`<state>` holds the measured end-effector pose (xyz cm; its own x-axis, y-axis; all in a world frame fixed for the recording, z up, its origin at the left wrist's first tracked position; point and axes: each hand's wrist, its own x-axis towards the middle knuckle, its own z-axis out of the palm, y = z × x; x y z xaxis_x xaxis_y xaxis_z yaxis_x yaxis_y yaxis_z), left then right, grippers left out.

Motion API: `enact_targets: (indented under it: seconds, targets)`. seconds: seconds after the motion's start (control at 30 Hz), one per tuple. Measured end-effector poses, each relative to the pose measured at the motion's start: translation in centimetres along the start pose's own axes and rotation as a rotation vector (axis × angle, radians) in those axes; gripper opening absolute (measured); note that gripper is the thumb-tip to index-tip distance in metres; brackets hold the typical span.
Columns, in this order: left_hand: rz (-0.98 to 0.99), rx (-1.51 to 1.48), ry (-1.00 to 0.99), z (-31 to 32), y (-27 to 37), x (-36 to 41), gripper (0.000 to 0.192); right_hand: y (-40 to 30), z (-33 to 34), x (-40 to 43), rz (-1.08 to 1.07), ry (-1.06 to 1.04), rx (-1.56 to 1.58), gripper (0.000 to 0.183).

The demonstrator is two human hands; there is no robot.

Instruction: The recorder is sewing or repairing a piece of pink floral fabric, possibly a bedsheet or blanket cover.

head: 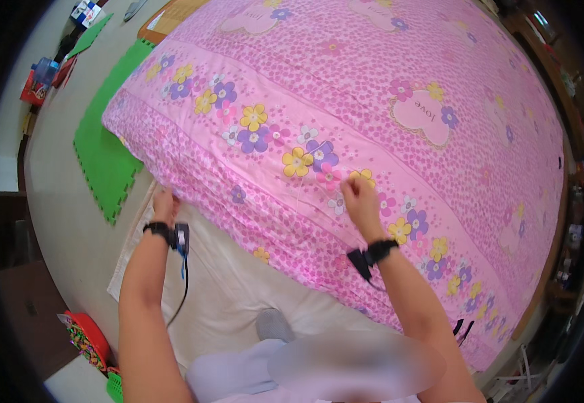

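A pink flowered quilt (271, 191) spreads across most of the view, with a band of yellow, purple and pink flowers along its near side. At the quilt's near left edge is my left hand (165, 201), fingers bent against the fabric; its fingertips are partly hidden. Above the flowered band, my right hand (360, 194) has thumb and fingertips pinched together. A thin pale thread (299, 189) lies or hangs over the flowers left of it; whether the fingers hold its end cannot be told. Both wrists wear black straps with small devices and cables.
Under the quilt's near edge lies a cream sheet (221, 282), where a grey-socked foot (274, 325) rests. Green foam mats (103, 151) are on the floor at left. A red basin (90, 337) of small colourful items stands at lower left, by a green basket (114, 385).
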<state>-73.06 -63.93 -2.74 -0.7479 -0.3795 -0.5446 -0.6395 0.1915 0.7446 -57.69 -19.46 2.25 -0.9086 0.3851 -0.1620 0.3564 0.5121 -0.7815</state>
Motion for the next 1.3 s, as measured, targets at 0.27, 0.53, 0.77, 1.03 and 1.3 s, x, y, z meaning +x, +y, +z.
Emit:
enact_targets:
  seconds: [0.27,0.53,0.77,1.03,1.3]
  targets:
    - [-0.513,-0.110,-0.660,8.6,-6.6,-20.2,0.018,3.0,2.5,8.9,-0.277,0.057,-0.443,0.011]
    - [-0.366,-0.353,-0.504,10.7,-9.3,-20.7,0.018,-1.6,-2.1,3.8,-0.616,-0.100,-0.518,0.007]
    - [-0.288,-0.595,-0.316,12.3,-9.7,-23.6,0.018,-0.5,-4.0,-2.7,-0.687,-0.272,-1.469,0.009]
    - [-0.281,-0.718,-0.366,12.0,-10.4,-22.8,0.025,-0.7,0.5,-3.9,-0.777,-0.338,-1.272,0.014]
    - [-0.134,-0.744,-0.381,12.6,-9.2,-23.0,0.029,-3.5,2.5,-5.3,-0.825,-0.329,-0.927,0.006]
